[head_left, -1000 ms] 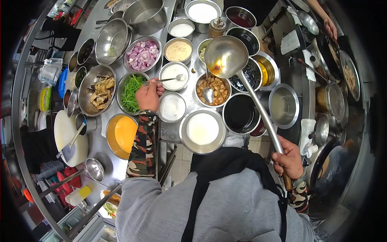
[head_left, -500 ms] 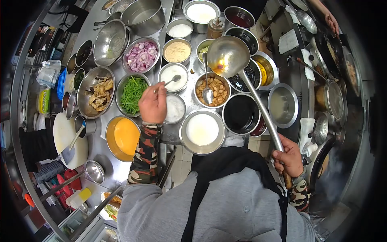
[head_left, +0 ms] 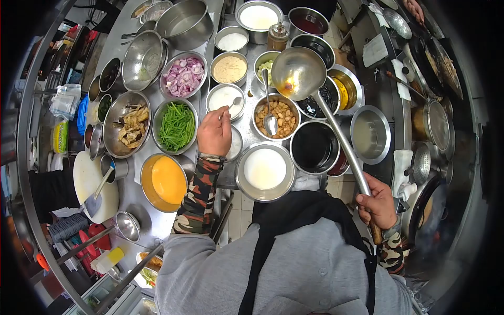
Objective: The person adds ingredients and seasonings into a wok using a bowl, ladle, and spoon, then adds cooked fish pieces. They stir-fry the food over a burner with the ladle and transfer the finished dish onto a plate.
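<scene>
My left hand [head_left: 214,132] pinches the handle of a small spoon [head_left: 236,102], whose bowl is over a bowl of white powder [head_left: 225,100]. Below that, a second white-filled bowl [head_left: 234,143] is partly hidden by the hand. My right hand [head_left: 377,201] grips the long handle of a large ladle [head_left: 299,73]. The ladle's stained, shiny bowl hangs above the pots, beside a bowl of brown chunks [head_left: 283,116] with another spoon [head_left: 270,124] in it. Chopped green stalks [head_left: 176,126] fill a bowl left of my left hand.
Sliced onions [head_left: 183,76], a yellow-orange liquid [head_left: 167,181], a white liquid [head_left: 264,168] and a dark liquid [head_left: 314,147] stand in metal bowls around. A glass jar [head_left: 277,37] is at the back. Woks and strainers line the right; another person's hand [head_left: 415,10] shows top right.
My left hand has moved right from the green stalks, still holding the small spoon, and now covers part of the lower white bowl. The ladle stays nearly still. The other person's hand has moved up.
</scene>
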Demonstrator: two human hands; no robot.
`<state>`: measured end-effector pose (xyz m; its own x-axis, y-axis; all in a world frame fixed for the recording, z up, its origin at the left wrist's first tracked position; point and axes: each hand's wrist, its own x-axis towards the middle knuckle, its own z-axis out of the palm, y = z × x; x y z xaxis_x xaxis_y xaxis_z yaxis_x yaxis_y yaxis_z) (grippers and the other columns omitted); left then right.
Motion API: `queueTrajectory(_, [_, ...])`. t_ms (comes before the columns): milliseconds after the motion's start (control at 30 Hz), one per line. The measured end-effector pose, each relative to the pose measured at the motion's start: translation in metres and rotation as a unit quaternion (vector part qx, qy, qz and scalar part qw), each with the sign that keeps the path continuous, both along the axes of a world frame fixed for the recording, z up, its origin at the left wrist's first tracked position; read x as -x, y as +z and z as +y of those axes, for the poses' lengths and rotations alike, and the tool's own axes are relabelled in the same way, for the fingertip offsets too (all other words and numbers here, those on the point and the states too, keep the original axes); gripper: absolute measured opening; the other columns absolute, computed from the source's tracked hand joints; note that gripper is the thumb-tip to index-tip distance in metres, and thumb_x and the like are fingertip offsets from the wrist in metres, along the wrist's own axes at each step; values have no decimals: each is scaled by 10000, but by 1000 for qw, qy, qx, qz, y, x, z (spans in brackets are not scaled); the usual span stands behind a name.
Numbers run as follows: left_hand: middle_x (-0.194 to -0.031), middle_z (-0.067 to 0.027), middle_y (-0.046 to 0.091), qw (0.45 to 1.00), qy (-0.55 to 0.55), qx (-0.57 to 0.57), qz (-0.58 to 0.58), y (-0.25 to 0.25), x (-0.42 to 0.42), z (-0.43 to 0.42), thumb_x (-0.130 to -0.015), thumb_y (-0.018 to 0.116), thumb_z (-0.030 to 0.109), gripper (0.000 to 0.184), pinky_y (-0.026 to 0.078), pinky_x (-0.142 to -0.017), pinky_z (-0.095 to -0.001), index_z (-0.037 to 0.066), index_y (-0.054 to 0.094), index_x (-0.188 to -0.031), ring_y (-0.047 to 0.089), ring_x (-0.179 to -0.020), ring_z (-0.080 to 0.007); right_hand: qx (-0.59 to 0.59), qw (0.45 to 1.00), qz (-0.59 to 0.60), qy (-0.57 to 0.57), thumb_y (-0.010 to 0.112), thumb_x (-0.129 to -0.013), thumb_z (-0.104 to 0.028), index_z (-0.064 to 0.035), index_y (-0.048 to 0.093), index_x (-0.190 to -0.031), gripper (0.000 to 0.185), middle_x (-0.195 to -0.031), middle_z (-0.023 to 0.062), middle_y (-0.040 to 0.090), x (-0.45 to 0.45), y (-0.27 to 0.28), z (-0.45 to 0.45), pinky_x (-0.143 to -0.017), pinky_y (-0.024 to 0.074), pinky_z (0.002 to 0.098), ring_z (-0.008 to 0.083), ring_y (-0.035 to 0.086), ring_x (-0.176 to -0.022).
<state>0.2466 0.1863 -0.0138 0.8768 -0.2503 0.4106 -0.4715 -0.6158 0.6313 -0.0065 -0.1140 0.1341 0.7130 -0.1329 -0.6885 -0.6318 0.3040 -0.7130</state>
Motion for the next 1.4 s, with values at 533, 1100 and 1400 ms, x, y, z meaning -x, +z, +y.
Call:
queueTrajectory(533, [-781,-96,654,842,124,399,340,-19,-25,36,-965,524,148,249,509,-557,-235,-78,607,-1032,608,-608,-129,-16,1000,-19,5,595,-829,-4,4,383,-1394,604,-580,9,482,-10,-2,2,-336,332,215,73,405,-358])
queueTrajectory(1100, [-801,-130,683,982,14,113,148,-5,-1,16,-953,540,164,239,543,-610,-273,-38,666,-978,691,-657,-172,-43,999,-17,16,552,-853,58,-8,377,-1413,591,-621,3,481,-10,2,6,-374,328,216,69,414,-401])
queueTrajectory(1400, [-791,-101,646,840,109,404,346,-12,-31,41,-951,550,147,251,526,-572,-254,-75,616,-1048,616,-626,-148,-53,998,-30,15,536,-856,64,-1,377,-1410,580,-624,6,488,-9,2,7,-367,325,219,69,411,-395])
